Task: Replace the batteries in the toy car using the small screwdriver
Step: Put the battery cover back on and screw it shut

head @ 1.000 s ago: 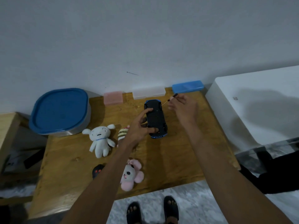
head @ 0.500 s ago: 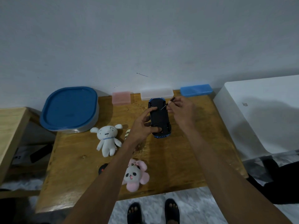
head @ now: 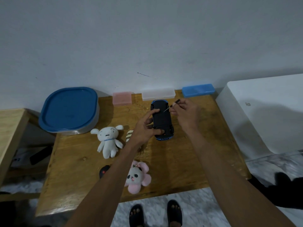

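Both arms reach fwd over counter. L hand (head: 144,128) curls w/ thumb & fingers spread in a grip; R hand (head: 188,114) pinches w/ fingertips, wrist raised.

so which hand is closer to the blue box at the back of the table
Right. The right hand, pinching the screwdriver, sits just in front of the blue box. The left hand grips the toy car, farther left and nearer the person.
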Demonstrator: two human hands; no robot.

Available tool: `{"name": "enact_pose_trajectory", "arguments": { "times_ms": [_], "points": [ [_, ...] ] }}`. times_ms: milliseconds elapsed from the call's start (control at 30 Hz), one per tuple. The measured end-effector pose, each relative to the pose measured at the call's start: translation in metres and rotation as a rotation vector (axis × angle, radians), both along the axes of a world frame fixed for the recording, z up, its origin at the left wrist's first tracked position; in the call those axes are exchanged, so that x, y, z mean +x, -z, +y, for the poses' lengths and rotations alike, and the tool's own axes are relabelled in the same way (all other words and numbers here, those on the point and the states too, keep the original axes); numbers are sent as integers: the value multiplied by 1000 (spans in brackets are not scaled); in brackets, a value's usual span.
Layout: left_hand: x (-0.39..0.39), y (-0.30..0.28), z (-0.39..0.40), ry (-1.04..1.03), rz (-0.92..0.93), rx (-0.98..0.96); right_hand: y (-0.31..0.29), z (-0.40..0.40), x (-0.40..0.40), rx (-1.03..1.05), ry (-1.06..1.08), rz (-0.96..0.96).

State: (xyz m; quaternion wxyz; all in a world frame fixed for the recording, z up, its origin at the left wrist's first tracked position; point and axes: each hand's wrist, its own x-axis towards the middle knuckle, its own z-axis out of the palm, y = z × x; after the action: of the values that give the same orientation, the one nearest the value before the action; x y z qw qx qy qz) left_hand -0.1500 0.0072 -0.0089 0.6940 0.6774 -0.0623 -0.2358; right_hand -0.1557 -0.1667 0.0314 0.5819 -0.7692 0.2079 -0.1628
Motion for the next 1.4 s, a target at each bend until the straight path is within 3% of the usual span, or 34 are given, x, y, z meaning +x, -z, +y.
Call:
{"name": "enact_pose_trajectory", "arguments": {
  "times_ms": [133, 333, 433, 667, 933, 1167, 1400],
  "points": [
    [0, 2, 1, 2, 0, 4, 5, 0, -1, -38, 1, 0],
    [0, 5, 0, -3, -4, 38, 0, 4, -1, -457, -170, -59],
    [0, 6, -1, -9, 1, 41, -4, 9, -2, -556, -217, -117],
    [1, 4, 2, -22, 14, 28, -5, 6, -3, -609, -231, -181],
    [1, 1, -5, -10, 31, -17, -8, 10, 1, -478, -137, -197],
    [-4, 3, -12, -17, 50, -44, -3, 5, -1, -614, -107, -211],
    [-5, -1, -11, 5, 37, -23, -9, 5, -6, -497, -80, -150]
  ]
}}
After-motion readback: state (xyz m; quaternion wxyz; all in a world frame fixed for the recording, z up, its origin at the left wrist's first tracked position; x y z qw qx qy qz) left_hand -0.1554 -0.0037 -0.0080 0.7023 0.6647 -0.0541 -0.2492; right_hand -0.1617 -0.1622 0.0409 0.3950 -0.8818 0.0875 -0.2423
